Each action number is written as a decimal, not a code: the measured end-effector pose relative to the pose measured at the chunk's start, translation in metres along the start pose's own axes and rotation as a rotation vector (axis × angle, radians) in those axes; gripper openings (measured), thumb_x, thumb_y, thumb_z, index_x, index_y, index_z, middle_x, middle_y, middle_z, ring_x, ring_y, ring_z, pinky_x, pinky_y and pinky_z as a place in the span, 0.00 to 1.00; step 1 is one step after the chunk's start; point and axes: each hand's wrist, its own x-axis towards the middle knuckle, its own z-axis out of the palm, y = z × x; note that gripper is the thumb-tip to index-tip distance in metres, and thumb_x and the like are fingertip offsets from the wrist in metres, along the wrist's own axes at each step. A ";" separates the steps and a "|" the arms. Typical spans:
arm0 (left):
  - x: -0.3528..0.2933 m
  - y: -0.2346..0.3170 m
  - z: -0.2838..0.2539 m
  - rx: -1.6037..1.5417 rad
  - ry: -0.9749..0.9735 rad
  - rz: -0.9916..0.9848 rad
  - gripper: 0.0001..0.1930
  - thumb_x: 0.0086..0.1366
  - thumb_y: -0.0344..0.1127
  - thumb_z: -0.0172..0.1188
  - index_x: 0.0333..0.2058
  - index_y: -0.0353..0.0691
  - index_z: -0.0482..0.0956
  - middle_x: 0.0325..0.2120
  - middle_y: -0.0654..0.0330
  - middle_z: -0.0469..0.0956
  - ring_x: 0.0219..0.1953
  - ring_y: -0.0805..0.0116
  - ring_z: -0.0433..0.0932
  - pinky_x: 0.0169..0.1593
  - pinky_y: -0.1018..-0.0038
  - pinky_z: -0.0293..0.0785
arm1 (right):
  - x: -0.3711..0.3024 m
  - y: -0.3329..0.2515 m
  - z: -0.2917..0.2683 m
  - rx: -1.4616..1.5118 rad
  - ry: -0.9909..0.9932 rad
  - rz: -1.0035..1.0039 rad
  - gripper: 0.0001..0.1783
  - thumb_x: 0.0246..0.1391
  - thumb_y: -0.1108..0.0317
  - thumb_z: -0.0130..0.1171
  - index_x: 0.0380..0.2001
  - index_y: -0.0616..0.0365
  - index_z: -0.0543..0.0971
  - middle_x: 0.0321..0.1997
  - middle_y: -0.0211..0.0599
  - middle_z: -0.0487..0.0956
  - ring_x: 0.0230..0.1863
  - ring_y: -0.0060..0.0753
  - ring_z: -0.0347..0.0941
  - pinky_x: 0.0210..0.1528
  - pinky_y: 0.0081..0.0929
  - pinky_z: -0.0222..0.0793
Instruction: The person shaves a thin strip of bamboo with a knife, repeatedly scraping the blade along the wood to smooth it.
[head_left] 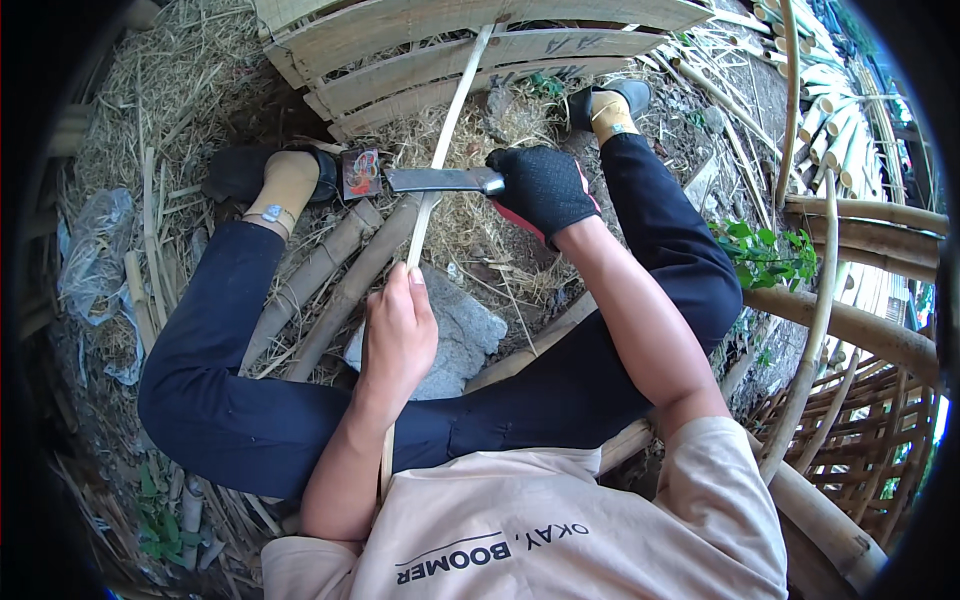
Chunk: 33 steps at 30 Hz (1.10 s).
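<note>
A long, thin bamboo strip [457, 110] runs from beside my waist up toward a wooden crate. Bare, my left hand [398, 325] is closed around its lower part, thumb lying along the strip. My right hand [545, 192] wears a black and red glove and grips a knife [437, 180] by its handle, which the fingers mostly hide. The broad metal blade points left and lies across the strip, a little above my left hand. Whether its edge cuts into the strip I cannot tell. Behind my left hand sits a grey stone [450, 335].
The slatted wooden crate [400, 65] stands at the far side. Bamboo poles [355, 270] lie between my legs, and a small printed packet [361, 174] is by my left foot. Crumpled clear plastic [95, 260] lies at left. Cut bamboo [840, 140] and a woven basket [865, 430] are at right.
</note>
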 end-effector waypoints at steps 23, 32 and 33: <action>0.004 -0.006 -0.005 0.007 -0.074 -0.067 0.14 0.74 0.37 0.46 0.40 0.28 0.73 0.27 0.35 0.77 0.32 0.32 0.75 0.38 0.45 0.68 | 0.005 0.012 -0.005 -0.048 0.038 0.083 0.07 0.48 0.63 0.59 0.30 0.46 0.85 0.28 0.41 0.83 0.33 0.48 0.82 0.36 0.44 0.76; 0.000 -0.013 0.001 -0.003 -0.004 0.013 0.13 0.74 0.36 0.46 0.38 0.29 0.71 0.26 0.37 0.77 0.31 0.32 0.75 0.36 0.45 0.68 | 0.001 0.005 -0.015 -0.026 -0.001 -0.229 0.05 0.46 0.61 0.62 0.26 0.47 0.82 0.26 0.41 0.82 0.31 0.49 0.81 0.35 0.44 0.75; -0.001 -0.012 0.002 0.016 0.006 0.025 0.13 0.74 0.36 0.46 0.37 0.30 0.71 0.26 0.37 0.76 0.31 0.32 0.75 0.36 0.45 0.68 | 0.001 0.008 -0.013 -0.026 -0.035 -0.240 0.11 0.47 0.59 0.66 0.33 0.48 0.83 0.27 0.44 0.82 0.32 0.52 0.81 0.35 0.46 0.76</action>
